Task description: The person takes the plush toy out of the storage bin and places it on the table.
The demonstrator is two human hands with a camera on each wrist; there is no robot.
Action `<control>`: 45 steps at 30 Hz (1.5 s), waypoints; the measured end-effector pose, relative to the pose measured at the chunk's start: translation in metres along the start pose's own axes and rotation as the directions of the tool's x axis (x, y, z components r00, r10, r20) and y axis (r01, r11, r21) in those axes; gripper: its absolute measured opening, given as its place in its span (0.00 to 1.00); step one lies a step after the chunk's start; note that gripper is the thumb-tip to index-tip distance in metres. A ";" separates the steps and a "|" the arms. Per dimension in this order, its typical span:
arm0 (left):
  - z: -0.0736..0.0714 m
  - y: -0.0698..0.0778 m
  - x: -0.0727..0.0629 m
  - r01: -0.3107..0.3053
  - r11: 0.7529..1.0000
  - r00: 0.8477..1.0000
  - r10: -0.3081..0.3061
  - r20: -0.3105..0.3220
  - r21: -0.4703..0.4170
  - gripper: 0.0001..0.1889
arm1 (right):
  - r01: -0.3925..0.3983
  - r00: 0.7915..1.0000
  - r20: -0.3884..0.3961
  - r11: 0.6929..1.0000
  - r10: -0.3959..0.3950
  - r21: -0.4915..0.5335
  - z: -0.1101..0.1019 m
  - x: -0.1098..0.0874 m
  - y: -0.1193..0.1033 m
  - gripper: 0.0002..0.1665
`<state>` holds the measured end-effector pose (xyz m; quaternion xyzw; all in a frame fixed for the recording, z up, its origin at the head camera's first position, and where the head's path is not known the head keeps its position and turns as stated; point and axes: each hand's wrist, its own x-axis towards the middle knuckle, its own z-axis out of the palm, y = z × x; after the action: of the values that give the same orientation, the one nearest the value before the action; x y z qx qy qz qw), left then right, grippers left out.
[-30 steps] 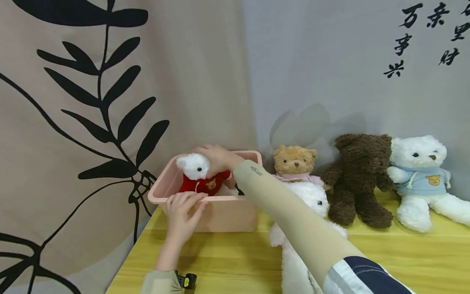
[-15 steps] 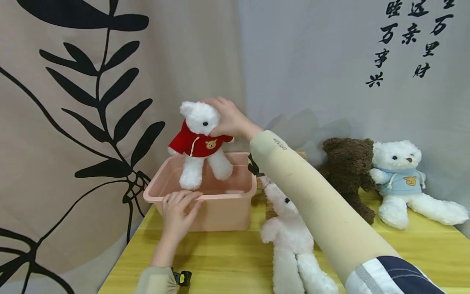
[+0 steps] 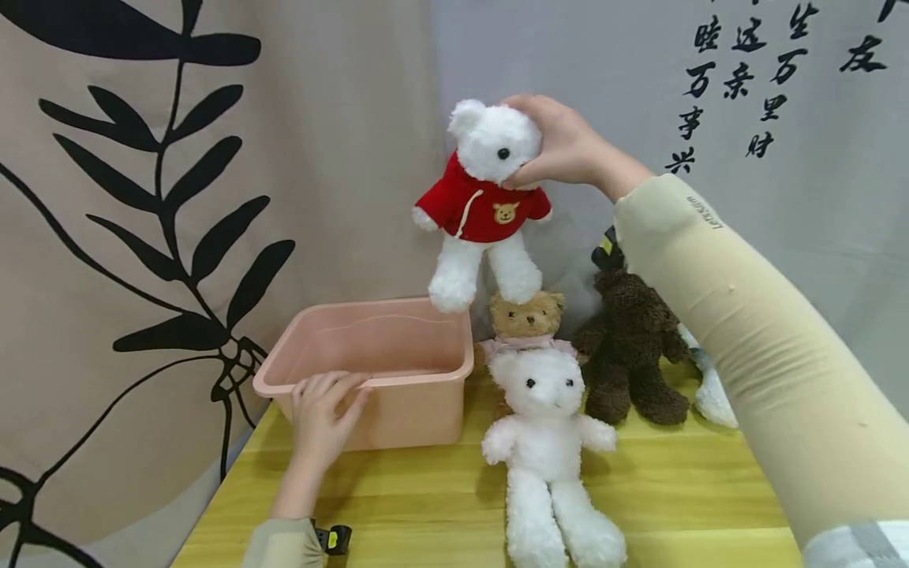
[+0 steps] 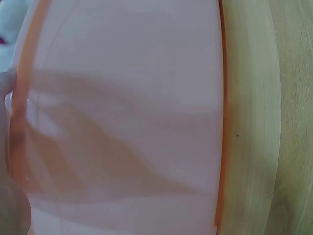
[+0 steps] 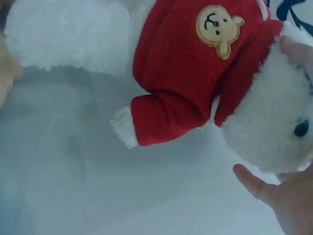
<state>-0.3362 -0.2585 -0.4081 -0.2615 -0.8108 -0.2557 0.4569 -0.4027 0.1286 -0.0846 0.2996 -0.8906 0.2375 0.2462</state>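
My right hand grips a white teddy bear in a red hoodie by its head, up in the air in front of the curtain. In the right wrist view the red hoodie with its bear patch fills the upper middle, and fingers show beside the head. The bear's legs dangle just above a tan teddy bear in the head view. My left hand holds the front rim of a pink plastic bin. Its wall fills most of the left wrist view.
A bare white teddy bear sits on the yellow table, in front of the tan one. Right of them is a dark brown teddy bear; my right arm mostly covers another white bear. A printed curtain hangs behind.
My right hand has lifted the red-hoodie bear out of the pink bin and carried it up and right, over the tan bear. My left hand stays on the bin's rim.
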 end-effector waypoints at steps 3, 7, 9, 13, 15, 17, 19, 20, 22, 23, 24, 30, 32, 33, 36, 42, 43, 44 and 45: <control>-0.005 -0.002 -0.001 0.016 1.000 1.000 -0.016 0.009 0.009 0.14 | -0.018 1.000 0.016 0.999 0.019 -0.045 -0.025 -0.021 0.008 0.55; -0.011 -0.005 -0.005 0.036 0.999 0.999 -0.036 0.007 0.009 0.14 | -0.036 0.998 0.053 0.995 0.041 -0.090 -0.046 -0.055 0.019 0.55; -0.013 -0.007 -0.006 0.037 0.999 0.999 -0.037 0.004 0.010 0.14 | -0.042 0.996 0.078 0.993 0.051 -0.112 -0.052 -0.075 0.025 0.55; -0.018 -0.011 -0.005 0.033 0.999 0.999 -0.033 0.001 0.012 0.12 | -0.059 0.986 0.142 0.985 0.082 -0.159 -0.055 -0.118 0.039 0.53; -0.020 -0.013 -0.004 0.033 0.999 0.999 -0.033 -0.003 0.012 0.11 | -0.074 0.980 0.170 0.979 0.108 -0.190 -0.053 -0.137 0.045 0.51; -0.022 -0.014 -0.002 0.034 0.999 0.999 -0.033 -0.010 0.016 0.11 | -0.093 0.973 0.189 0.972 0.135 -0.216 -0.048 -0.156 0.051 0.50; -0.023 -0.015 -0.001 0.034 0.999 0.999 -0.034 -0.014 0.017 0.10 | -0.111 0.968 0.195 0.964 0.160 -0.240 -0.041 -0.173 0.057 0.49; -0.024 -0.015 -0.001 0.032 0.999 0.999 -0.032 -0.016 0.016 0.10 | -0.113 0.966 0.198 0.962 0.164 -0.249 -0.037 -0.182 0.060 0.50; -0.024 -0.014 0.000 0.030 0.999 0.999 -0.030 -0.014 0.014 0.10 | -0.123 0.961 0.206 0.955 0.182 -0.271 -0.026 -0.199 0.065 0.50; -0.024 -0.014 0.000 0.028 1.000 1.000 -0.028 -0.014 0.010 0.10 | -0.126 0.958 0.213 0.952 0.189 -0.279 -0.020 -0.207 0.068 0.51; -0.023 -0.014 0.000 0.026 1.000 1.000 -0.026 -0.010 0.008 0.10 | -0.128 0.955 0.221 0.948 0.197 -0.292 -0.013 -0.216 0.071 0.51; -0.020 -0.009 -0.001 0.027 1.000 1.000 -0.027 0.002 0.001 0.11 | -0.103 0.929 0.305 0.938 0.209 -0.331 0.034 -0.260 0.088 0.53; -0.019 -0.008 -0.001 0.028 1.000 1.000 -0.028 0.004 -0.001 0.11 | -0.103 0.928 0.307 0.939 0.209 -0.328 0.050 -0.271 0.094 0.53; -0.018 -0.008 -0.001 0.029 1.000 1.000 -0.029 0.005 -0.004 0.11 | -0.109 0.930 0.303 0.942 0.209 -0.317 0.056 -0.277 0.097 0.53; -0.017 -0.007 -0.001 0.031 0.999 0.999 -0.031 0.007 -0.006 0.11 | -0.124 0.945 0.256 0.949 0.202 -0.289 0.073 -0.290 0.109 0.52; -0.015 -0.010 -0.001 0.031 1.000 0.999 -0.031 0.007 -0.003 0.11 | -0.060 0.989 0.116 0.964 0.092 -0.258 0.095 -0.304 0.122 0.50; -0.016 -0.011 -0.002 0.030 1.000 1.000 -0.030 0.001 -0.001 0.11 | -0.035 0.994 0.090 0.965 0.060 -0.258 0.099 -0.305 0.123 0.49; -0.016 -0.011 -0.003 0.029 1.000 1.000 -0.029 -0.007 0.001 0.11 | -0.012 0.997 0.068 0.966 0.031 -0.259 0.103 -0.306 0.123 0.49; -0.017 -0.012 -0.004 0.029 1.000 0.999 -0.029 -0.015 0.002 0.11 | 0.008 0.999 0.051 0.965 0.006 -0.264 0.107 -0.307 0.123 0.48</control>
<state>-0.3316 -0.2791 -0.4058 -0.2473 -0.8115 -0.2632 0.4595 -0.3005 0.2825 -0.3789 0.2707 -0.9202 0.1089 0.2610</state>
